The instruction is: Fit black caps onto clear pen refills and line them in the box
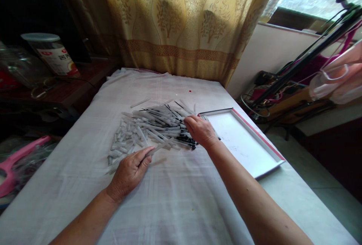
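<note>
Head view: near the frame's centre, a translucent tube (162, 145) slants, long axis running lower left to upper right, free end over the pile's (154, 118) near edge. Left hand (130, 171): narrow grip, pinching the tube's lower end. Right hand (201, 130): fingers bunched at the pile's right; cannot tell what its grip holds. Rightward lies a white tray (246, 148).

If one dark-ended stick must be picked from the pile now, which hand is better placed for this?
Probably the right hand: it is right at the dark-ended sticks, near the white tray. The left hand holds a pale tube. Whether the right holds anything is hidden.
</note>
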A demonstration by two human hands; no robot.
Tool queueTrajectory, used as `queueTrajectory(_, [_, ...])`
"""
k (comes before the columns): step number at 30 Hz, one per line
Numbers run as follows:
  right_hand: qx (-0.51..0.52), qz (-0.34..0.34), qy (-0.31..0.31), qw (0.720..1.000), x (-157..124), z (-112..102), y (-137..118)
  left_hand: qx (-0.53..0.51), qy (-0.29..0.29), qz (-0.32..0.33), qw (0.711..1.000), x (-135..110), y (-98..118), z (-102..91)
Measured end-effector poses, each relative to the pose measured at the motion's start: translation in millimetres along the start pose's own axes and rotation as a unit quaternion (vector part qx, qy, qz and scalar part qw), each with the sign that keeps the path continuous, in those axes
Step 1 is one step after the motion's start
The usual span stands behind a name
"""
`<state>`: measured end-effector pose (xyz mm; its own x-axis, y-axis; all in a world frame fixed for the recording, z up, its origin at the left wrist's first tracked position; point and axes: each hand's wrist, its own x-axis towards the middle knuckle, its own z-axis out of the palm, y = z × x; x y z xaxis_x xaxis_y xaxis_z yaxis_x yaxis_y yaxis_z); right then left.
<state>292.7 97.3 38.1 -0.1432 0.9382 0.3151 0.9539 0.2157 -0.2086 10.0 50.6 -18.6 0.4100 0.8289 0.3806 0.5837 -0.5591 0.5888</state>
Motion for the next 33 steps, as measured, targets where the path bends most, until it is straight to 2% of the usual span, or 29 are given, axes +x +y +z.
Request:
queueTrajectory(1, [0.074,0.015,0.077,0.994,-8,-1,-4,-0.003,-0.002,-0.003,1.000,0,1,-0.4])
queueTrajectory(2, [0.160,0.040,0.160,0.973,-17,-2,-8,-0.005,-0.005,-0.007,1.000,0,1,-0.8])
queueTrajectory(4, [0.334,0.122,0.292,0.888,-34,-1,-20,-0.009,-0.010,-0.012,1.000,1,2,-1.4])
queueTrajectory(6, [0.460,0.186,0.340,0.799,-48,0,-31,-0.012,-0.008,-0.010,1.000,1,3,-1.7])
queueTrajectory(7, [0.500,0.210,0.351,0.764,-53,0,-35,-0.012,-0.007,-0.009,1.000,1,3,-1.7])
queueTrajectory(9, [0.539,0.244,0.369,0.717,-60,1,-41,-0.011,-0.010,-0.009,1.000,1,2,-1.6])
queueTrajectory(11, [0.551,0.265,0.387,0.690,-61,1,-42,-0.008,-0.015,-0.014,1.000,1,2,-1.5])
queueTrajectory(14, [0.565,0.281,0.398,0.666,-59,1,-41,-0.004,-0.018,-0.015,1.000,2,2,-1.2])
queueTrajectory(18, [0.593,0.290,0.378,0.650,-57,3,-41,-0.004,-0.007,-0.003,1.000,1,2,-0.8])
queueTrajectory(26, [0.594,0.301,0.381,0.642,-59,2,-37,-0.001,-0.026,-0.020,0.999,1,3,-1.8])
queueTrajectory(30, [0.600,0.299,0.361,0.648,-59,5,-38,0.002,-0.027,-0.014,1.000,1,3,-1.4])
queueTrajectory(33, [0.613,0.308,0.342,0.642,-60,8,-40,0.002,-0.019,-0.003,1.000,1,3,-0.8])
